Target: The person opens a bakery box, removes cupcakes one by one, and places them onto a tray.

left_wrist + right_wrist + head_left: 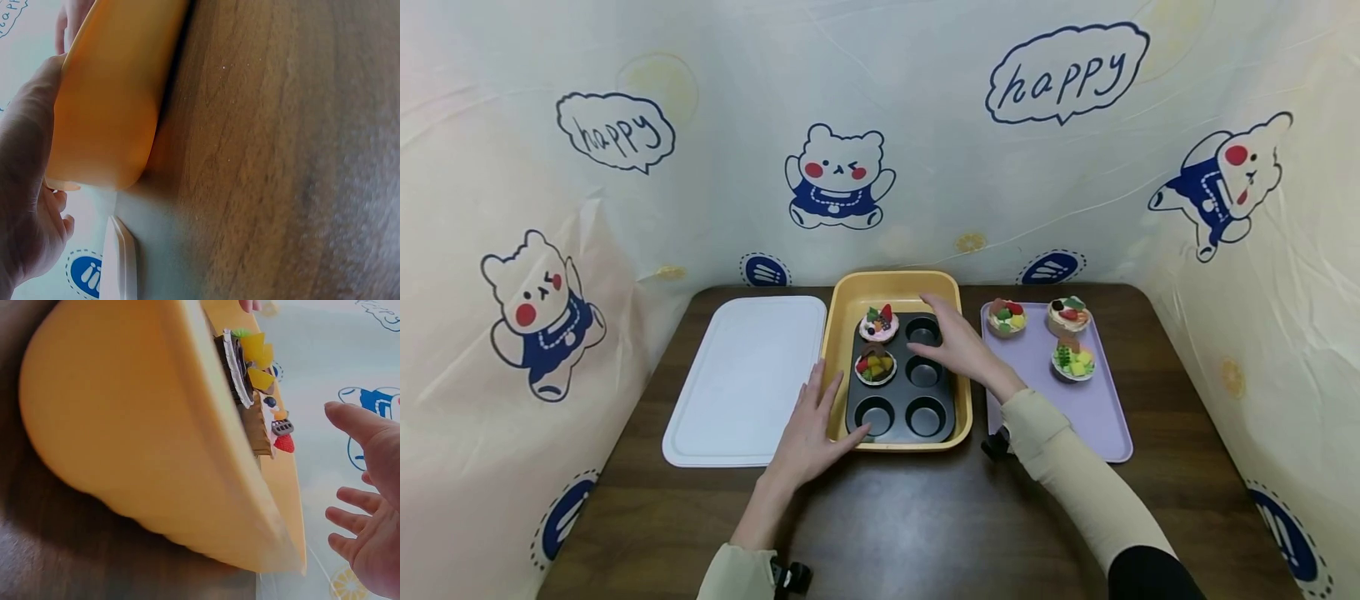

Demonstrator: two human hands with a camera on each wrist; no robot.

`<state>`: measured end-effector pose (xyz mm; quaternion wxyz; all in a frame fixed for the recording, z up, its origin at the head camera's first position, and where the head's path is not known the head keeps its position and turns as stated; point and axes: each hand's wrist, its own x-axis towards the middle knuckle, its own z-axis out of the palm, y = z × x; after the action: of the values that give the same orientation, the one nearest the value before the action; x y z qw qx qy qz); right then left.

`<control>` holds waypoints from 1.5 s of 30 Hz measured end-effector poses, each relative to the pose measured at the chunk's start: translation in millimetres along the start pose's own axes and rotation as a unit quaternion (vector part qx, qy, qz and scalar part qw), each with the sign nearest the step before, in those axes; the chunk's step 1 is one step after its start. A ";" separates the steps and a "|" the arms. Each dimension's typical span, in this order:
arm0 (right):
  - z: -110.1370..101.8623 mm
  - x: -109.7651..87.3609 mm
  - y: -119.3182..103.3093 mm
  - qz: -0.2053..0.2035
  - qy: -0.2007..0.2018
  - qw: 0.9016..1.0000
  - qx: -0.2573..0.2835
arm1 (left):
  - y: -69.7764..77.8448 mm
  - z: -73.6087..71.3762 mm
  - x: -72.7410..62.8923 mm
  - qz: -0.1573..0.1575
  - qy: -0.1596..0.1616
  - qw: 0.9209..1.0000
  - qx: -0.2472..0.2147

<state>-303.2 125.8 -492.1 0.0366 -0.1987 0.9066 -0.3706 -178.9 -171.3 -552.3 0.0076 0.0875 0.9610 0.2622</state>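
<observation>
A dark muffin pan lies inside a yellow tray at the middle of the table. Two toy fruit tarts sit in its left column: a pink-topped tart at the back and a chocolate tart in the middle cup. My left hand rests at the tray's front left corner, fingers spread and thumb over the rim. Above the pan's right column, my right hand hovers with thumb and fingers apart, holding nothing. In the right wrist view, its fingers stand clear of the tray wall.
To the left lies a white board, close beside the yellow tray. A purple tray on the right carries several toy tarts: one at its back left, another at back right, and a third below that.
</observation>
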 end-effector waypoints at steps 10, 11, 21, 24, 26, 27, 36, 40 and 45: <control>5.9 19.9 -2.6 0.016 -0.034 0.999 0.016 | 2.6 -2.0 -0.5 0.000 0.000 1.000 -0.003; 7.3 21.4 -2.1 0.018 -0.035 0.999 0.015 | 2.6 -2.0 -0.6 0.000 -0.001 1.000 -0.003; 20.2 34.7 -4.2 0.017 -0.046 0.999 0.008 | 2.0 -1.9 -0.4 -0.003 0.000 1.000 0.000; 24.3 38.6 -6.2 0.023 -0.047 0.999 0.014 | 1.5 -2.0 -0.1 -0.002 0.000 1.000 0.001; 27.2 40.8 -7.6 0.030 -0.047 0.998 0.023 | 1.1 -1.7 0.0 0.000 0.001 1.000 0.002; 28.8 41.9 -8.0 0.032 -0.045 0.998 0.028 | 0.7 -1.5 0.1 0.000 0.002 1.000 0.001; 44.0 50.8 -4.8 0.050 -0.028 0.998 0.036 | -3.2 0.7 0.7 0.011 0.006 1.000 0.004; 47.6 53.8 -3.4 0.053 -0.027 0.997 0.042 | -3.8 0.7 0.3 0.014 0.010 1.000 0.001; 50.8 55.3 -1.6 0.060 -0.034 0.997 0.047 | -3.4 -0.5 -0.6 0.014 0.008 1.000 -0.004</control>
<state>-342.6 69.9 -523.2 0.0985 -0.1544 0.8967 -0.4030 -178.8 -174.6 -553.6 -0.0032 0.0992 0.9585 0.2673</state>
